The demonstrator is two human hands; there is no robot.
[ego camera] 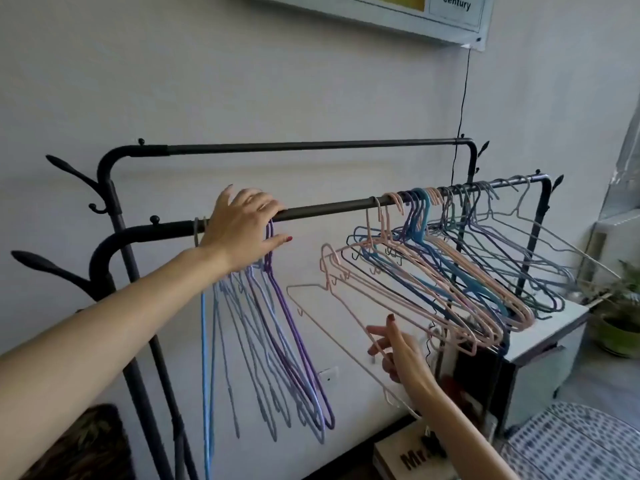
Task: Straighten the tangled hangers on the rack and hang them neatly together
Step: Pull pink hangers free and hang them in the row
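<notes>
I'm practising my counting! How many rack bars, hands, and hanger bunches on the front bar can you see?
Rack bars: 2
Hands: 2
Hanger bunches: 2
Total: 6

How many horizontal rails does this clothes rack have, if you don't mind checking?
2. The upper rail runs behind, bare of hangers. The lower front rail carries the hangers, with the left hand resting on it.

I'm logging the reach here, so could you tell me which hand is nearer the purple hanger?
Left. The left hand rests on the rail at the purple hanger's hook; the right hand is lower, to its right, at a pink hanger.
</notes>
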